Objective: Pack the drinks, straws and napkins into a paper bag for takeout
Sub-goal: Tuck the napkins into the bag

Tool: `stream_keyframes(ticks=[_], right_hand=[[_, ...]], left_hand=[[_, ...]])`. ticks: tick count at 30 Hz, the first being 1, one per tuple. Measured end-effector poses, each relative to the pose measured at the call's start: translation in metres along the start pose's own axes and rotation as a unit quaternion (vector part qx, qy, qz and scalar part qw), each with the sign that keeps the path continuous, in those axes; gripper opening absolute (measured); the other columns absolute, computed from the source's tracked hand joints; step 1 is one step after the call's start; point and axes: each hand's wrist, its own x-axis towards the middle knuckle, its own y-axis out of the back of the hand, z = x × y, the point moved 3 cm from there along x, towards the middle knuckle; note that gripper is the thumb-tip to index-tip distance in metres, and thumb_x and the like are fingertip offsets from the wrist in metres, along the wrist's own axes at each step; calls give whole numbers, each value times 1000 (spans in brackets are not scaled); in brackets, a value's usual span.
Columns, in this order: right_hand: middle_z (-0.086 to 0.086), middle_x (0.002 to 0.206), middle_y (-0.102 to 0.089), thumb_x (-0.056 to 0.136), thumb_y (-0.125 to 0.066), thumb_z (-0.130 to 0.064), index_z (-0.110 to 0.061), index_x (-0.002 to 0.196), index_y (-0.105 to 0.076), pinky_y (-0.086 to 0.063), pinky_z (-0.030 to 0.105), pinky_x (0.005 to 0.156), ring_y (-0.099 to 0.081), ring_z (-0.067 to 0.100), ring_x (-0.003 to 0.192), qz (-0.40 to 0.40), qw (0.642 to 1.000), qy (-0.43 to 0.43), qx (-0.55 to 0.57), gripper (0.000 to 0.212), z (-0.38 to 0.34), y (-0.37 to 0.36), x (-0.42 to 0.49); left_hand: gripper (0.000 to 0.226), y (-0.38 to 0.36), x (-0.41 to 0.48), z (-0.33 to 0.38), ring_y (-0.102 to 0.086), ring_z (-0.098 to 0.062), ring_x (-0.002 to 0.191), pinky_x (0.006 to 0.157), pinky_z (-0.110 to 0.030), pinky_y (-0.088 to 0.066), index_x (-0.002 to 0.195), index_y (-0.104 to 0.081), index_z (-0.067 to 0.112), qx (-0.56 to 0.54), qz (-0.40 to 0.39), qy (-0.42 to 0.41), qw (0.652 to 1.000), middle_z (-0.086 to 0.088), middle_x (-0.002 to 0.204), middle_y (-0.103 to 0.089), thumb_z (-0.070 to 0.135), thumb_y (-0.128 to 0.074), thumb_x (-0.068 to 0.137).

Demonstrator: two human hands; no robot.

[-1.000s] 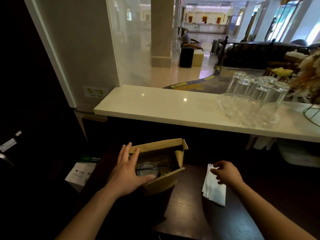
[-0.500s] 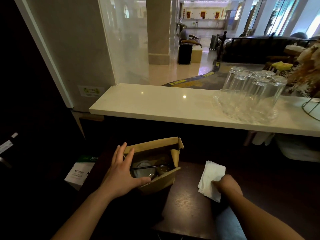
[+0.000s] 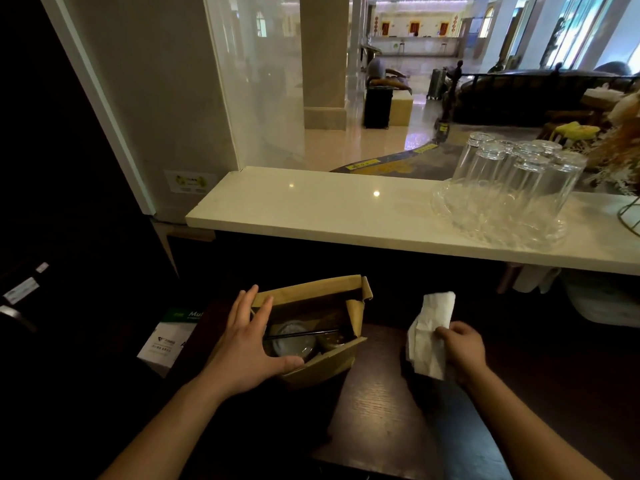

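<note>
Napkins lifted, ready to go into the bag

The white napkins (image 3: pixel 429 336), which lay flat on the dark counter (image 3: pixel 377 400) a moment ago, are now raised and crumpled in the right hand (image 3: pixel 462 349), its fingers closed on them, at lower right. The open paper bag (image 3: pixel 322 370), lower centre, already shows cup lids and a black straw (image 3: pixel 304 335). The left hand (image 3: pixel 247 344) steadies its edge, fingers spread.

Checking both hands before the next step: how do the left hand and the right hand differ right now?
The left hand is spread open, fingers on the near left rim of the brown paper bag; the right hand is closed, pinching the crumpled white paper napkin. The left hand touches the bag; the right hand holds the napkin up to the bag's right, outside it. Both are bare.
</note>
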Motion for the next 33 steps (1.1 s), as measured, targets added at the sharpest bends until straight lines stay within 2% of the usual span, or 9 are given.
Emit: stream_keyframes(ticks=[3, 6, 9, 12, 18, 24, 28, 30, 33], right_hand=[[12, 74, -66, 83, -66, -7, -11, 73, -62, -48, 36, 60, -62, 28, 70, -23, 992, 120, -25, 12, -51, 10, -13], [4, 78, -68, 84, -65, -5, -16, 81, -64, -48, 32, 62, -63, 19, 71, -56, 974, 214, -46, 11, -104, 18, -31], [-8, 90, -70, 85, -63, -10, -28, 93, -68, -51, 31, 66, -65, 9, 81, -107, 958, 263, -43, 20, -145, 20, -56], [-10, 96, -72, 89, -63, -18, -39, 98, -66, -53, 30, 69, -66, 6, 84, -160, 938, 304, -43, 24, -176, 15, -82], [-13, 97, -72, 94, -59, -18, -34, 108, -67, -55, 31, 78, -66, 3, 90, -251, 886, 383, -78, 22, -215, -12, -114], [-18, 106, -64, 94, -59, -15, -30, 119, -63, -48, 22, 82, -61, 0, 96, -349, 793, 419, -271, 29, -227, -42, -130], [-5, 118, -63, 89, -63, -19, -27, 125, -61, -44, 25, 84, -59, 14, 104, -326, 703, 428, -465, 37, -223, -71, -133], [-1, 120, -64, 88, -65, -19, -24, 126, -62, -45, 27, 83, -60, 20, 107, -308, 683, 426, -507, 39, -221, -91, -133], [3, 117, -68, 87, -66, -18, -19, 123, -66, -47, 31, 80, -63, 23, 103, -343, 665, 425, -509, 36, -216, -125, -136]], left_hand=[[138, 1, -1, 0, 41, 8, 128, 115, -52, -19, 153, -3, 35, -22, -10, -7, 1000, 34, 144, 39, 101, -45, 40], [136, 2, -1, -1, 40, 9, 129, 115, -50, -18, 153, -4, 35, -47, -15, -16, 999, 38, 139, 43, 97, -54, 43], [135, 3, -2, -1, 36, 6, 132, 116, -49, -18, 153, -4, 35, -64, -16, -21, 998, 39, 138, 42, 95, -58, 45], [134, 4, -3, 0, 34, 3, 136, 116, -50, -18, 153, -4, 36, -69, -18, -24, 997, 37, 139, 41, 94, -59, 46], [140, 9, -4, 3, 31, 0, 138, 117, -51, -19, 154, -5, 33, -81, -24, -14, 996, 28, 152, 31, 94, -60, 41], [140, 9, -2, 2, 32, 0, 137, 118, -49, -18, 154, -4, 33, -83, -19, -12, 996, 25, 154, 30, 90, -65, 41], [142, 6, -2, 0, 32, 0, 138, 118, -49, -17, 154, -4, 33, -92, -16, -18, 995, 27, 153, 31, 93, -61, 38], [142, 5, -1, 0, 33, -1, 138, 117, -50, -18, 154, -4, 34, -86, -16, -19, 996, 26, 153, 31, 94, -61, 39], [141, 5, 0, 2, 34, -3, 139, 117, -51, -18, 154, -4, 31, -72, -17, -25, 997, 23, 154, 31, 94, -60, 41]])
